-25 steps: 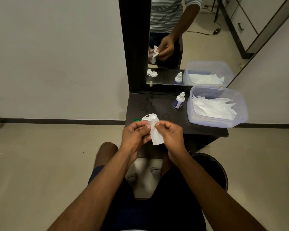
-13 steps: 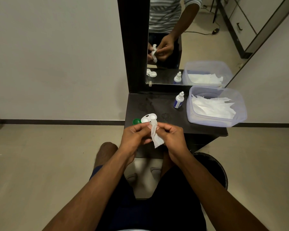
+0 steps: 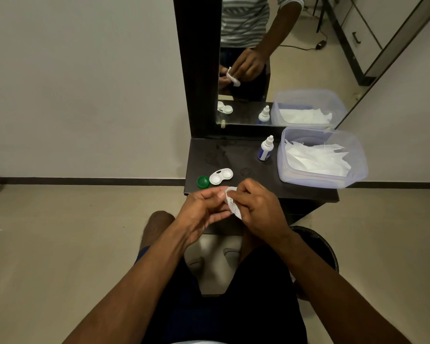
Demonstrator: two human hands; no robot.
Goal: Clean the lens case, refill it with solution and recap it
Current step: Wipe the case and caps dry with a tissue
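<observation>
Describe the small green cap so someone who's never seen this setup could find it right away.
Start at the dark dressing table below the tall mirror and go to its front left corner. The round green plastic cap lies there, hollow side up, just left of the white two-well lens case. It is the only green thing on the table; the small white dropper bottle and the clear plastic tub sit farther right.

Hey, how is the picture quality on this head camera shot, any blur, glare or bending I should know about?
Head view: dim, warm light; the wide lens bows the baseboard and mirror frame. The tissue between the left hand and right hand is bright and loses detail; the hands look slightly soft. The lens case, green cap and solution bottle read clearly. No strong glare.
</observation>
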